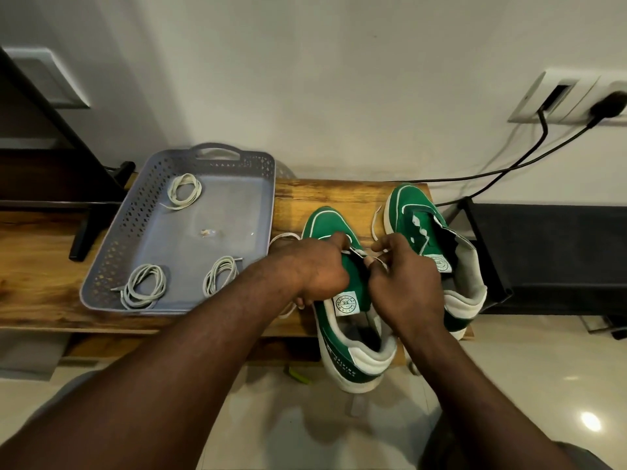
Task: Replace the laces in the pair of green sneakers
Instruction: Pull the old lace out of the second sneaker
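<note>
Along the wall runs a wooden bench (339, 195), and both green sneakers sit at its right end, toes to the wall. The left sneaker (322, 225) hangs its heel over the front edge. The right sneaker (403, 208) stands just beside it, close to the bench's end, with its tongue flopped open.

Both hands meet over the left sneaker's throat and hide the eyelets. The left hand (315, 266) has its fingers curled down on the shoe. A white lace (373, 228) loops out from under it on the tray side and trails out again near the wrist. I can't tell just where those fingers grip it. The right hand (407, 279) nips the same lace between thumb and forefinger, other fingers folded, and the free end curls up between the two shoes. That forearm crosses the gap and covers part of the right sneaker's inner side.

Left of the shoes, touching nothing of them, lies a grey tray (112, 252) with perforated walls. It holds three spare laces (144, 290) in loose coils and a small scrap (207, 233) in the middle. A black stand leg (84, 239) rests just beside the tray's left wall.

Two cables (509, 164) drop from a wall socket (570, 96) and pass behind the right sneaker's toe. A black rack (543, 259) crowds the bench's right end.
</note>
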The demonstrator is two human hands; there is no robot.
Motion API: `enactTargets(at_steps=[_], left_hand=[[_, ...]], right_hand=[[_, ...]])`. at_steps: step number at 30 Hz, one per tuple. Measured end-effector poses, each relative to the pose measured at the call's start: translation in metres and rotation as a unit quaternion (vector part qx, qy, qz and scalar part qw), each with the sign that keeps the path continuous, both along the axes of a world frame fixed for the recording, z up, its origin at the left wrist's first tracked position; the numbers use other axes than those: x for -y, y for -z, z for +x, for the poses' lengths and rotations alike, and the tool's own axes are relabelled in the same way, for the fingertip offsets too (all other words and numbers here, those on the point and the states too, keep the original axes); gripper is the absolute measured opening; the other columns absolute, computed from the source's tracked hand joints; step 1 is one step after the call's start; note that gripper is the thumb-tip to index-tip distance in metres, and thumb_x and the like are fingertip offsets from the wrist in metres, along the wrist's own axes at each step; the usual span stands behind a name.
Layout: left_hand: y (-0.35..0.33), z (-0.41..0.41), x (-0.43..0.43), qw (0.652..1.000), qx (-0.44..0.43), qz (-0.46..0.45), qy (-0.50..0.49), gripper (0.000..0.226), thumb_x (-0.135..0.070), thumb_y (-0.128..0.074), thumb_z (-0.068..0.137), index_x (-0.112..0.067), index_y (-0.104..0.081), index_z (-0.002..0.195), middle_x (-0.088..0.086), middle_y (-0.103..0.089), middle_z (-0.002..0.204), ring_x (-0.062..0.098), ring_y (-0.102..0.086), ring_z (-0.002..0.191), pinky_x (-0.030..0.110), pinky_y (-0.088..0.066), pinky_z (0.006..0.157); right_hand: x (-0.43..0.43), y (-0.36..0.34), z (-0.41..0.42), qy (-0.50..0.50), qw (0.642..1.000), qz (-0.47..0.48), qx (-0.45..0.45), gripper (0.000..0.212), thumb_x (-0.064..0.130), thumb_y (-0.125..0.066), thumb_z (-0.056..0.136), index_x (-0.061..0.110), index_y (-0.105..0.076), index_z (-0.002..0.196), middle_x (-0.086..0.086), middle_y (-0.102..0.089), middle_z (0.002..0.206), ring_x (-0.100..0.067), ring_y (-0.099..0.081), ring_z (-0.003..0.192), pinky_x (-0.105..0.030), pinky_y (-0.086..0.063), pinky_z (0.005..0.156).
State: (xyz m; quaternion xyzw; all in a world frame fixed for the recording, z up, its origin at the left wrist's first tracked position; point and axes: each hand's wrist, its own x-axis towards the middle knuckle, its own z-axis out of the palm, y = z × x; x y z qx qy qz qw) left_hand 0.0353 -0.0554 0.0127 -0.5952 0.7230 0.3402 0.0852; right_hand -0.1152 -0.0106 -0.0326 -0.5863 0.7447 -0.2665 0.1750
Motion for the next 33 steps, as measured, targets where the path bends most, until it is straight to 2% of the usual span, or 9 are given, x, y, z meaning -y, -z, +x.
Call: enactTargets(at_steps=[3, 7, 13, 16, 19, 24, 28, 30, 33], left_hand=[[0.0, -0.002, -0.003, 1.0, 0.003, 0.002, 0.007, 0.063, -0.024, -0.056, 0.1, -0.034, -0.028, 0.156, 0.006, -0.061, 0.094, 0.019, -0.07, 0.065, 0.027, -0.058, 0.051], [-0.001, -0.001, 0.003, 1.0, 0.01, -0.025, 0.011, 0.047, -0.025, -0.063, 0.094, -0.032, -0.048, 0.137, 0.0, -0.059, 0.093, 0.018, -0.064, 0.082, 0.033, -0.057, 0.067], [0.002, -0.004, -0.001, 0.984, 0.043, -0.171, 0.022, 0.029, -0.025, -0.071, 0.088, -0.026, -0.062, 0.116, 0.0, -0.048, 0.109, 0.022, -0.057, 0.092, 0.039, -0.056, 0.077], [0.006, -0.001, 0.001, 0.976, 0.014, -0.214, 0.038, 0.016, -0.022, -0.07, 0.089, -0.03, -0.063, 0.101, -0.003, -0.053, 0.111, 0.022, -0.061, 0.093, 0.041, -0.056, 0.077], [0.005, -0.001, 0.002, 0.985, 0.013, -0.173, 0.024, 0.016, -0.021, -0.065, 0.091, -0.032, -0.067, 0.102, -0.004, -0.066, 0.099, 0.02, -0.064, 0.089, 0.038, -0.057, 0.075], [0.01, -0.004, 0.002, 0.988, 0.034, -0.149, -0.003, 0.02, -0.043, -0.064, 0.098, -0.03, -0.075, 0.108, -0.003, -0.07, 0.096, 0.02, -0.066, 0.089, 0.039, -0.06, 0.08], [-0.004, -0.001, 0.011, 0.973, -0.154, -0.045, -0.169, 0.009, -0.02, -0.075, 0.085, -0.012, -0.079, 0.085, 0.009, -0.075, 0.093, 0.026, -0.068, 0.088, 0.04, -0.053, 0.077], [-0.006, 0.003, 0.012, 0.955, -0.192, -0.017, -0.224, 0.011, -0.017, -0.075, 0.081, -0.009, -0.077, 0.074, 0.009, -0.076, 0.089, 0.026, -0.067, 0.084, 0.038, -0.049, 0.073], [0.003, 0.005, 0.008, 0.984, -0.102, -0.057, -0.137, 0.021, -0.038, -0.073, 0.09, -0.021, -0.08, 0.081, -0.003, -0.076, 0.083, 0.018, -0.069, 0.083, 0.035, -0.057, 0.078]], right_hand=[[0.0, -0.002, 0.004, -0.019, 1.0, 0.002, -0.015, 0.019, 0.024, -0.06, 0.097, 0.029, -0.059, 0.116, 0.003, -0.068, 0.083, -0.025, -0.062, 0.075, -0.036, -0.047, 0.065], [0.001, -0.002, 0.008, -0.023, 0.999, 0.01, -0.04, 0.024, 0.023, -0.057, 0.095, 0.027, -0.058, 0.119, 0.0, -0.067, 0.088, -0.022, -0.051, 0.074, -0.034, -0.037, 0.066], [-0.001, 0.0, 0.012, -0.042, 0.997, -0.012, -0.066, 0.026, 0.023, -0.055, 0.097, 0.025, -0.056, 0.123, -0.003, -0.071, 0.114, -0.027, -0.066, 0.09, -0.032, -0.034, 0.067], [-0.002, 0.002, 0.011, -0.056, 0.995, -0.021, -0.075, 0.024, 0.03, -0.057, 0.098, 0.023, -0.058, 0.12, -0.002, -0.07, 0.114, -0.028, -0.067, 0.093, -0.033, -0.036, 0.068], [-0.001, 0.006, 0.008, -0.063, 0.995, -0.02, -0.07, 0.022, 0.029, -0.062, 0.098, 0.026, -0.056, 0.12, 0.002, -0.07, 0.114, -0.026, -0.068, 0.094, -0.033, -0.04, 0.069], [0.001, 0.007, 0.01, -0.075, 0.994, -0.016, -0.073, 0.031, 0.023, -0.058, 0.1, 0.027, -0.05, 0.13, 0.003, -0.072, 0.106, -0.026, -0.068, 0.094, -0.032, -0.038, 0.067], [-0.005, 0.005, 0.011, -0.086, 0.993, -0.028, -0.076, 0.035, 0.018, -0.057, 0.097, 0.023, -0.049, 0.131, -0.002, -0.072, 0.109, -0.03, -0.069, 0.094, -0.033, -0.037, 0.066], [-0.007, 0.005, 0.01, -0.092, 0.992, -0.032, -0.085, 0.035, 0.019, -0.056, 0.097, 0.024, -0.047, 0.13, -0.001, -0.072, 0.108, -0.029, -0.068, 0.093, -0.032, -0.036, 0.066], [-0.007, 0.008, 0.012, -0.094, 0.991, -0.035, -0.086, 0.031, 0.022, -0.055, 0.099, 0.027, -0.042, 0.127, 0.001, -0.07, 0.102, -0.027, -0.068, 0.09, -0.033, -0.035, 0.063]])
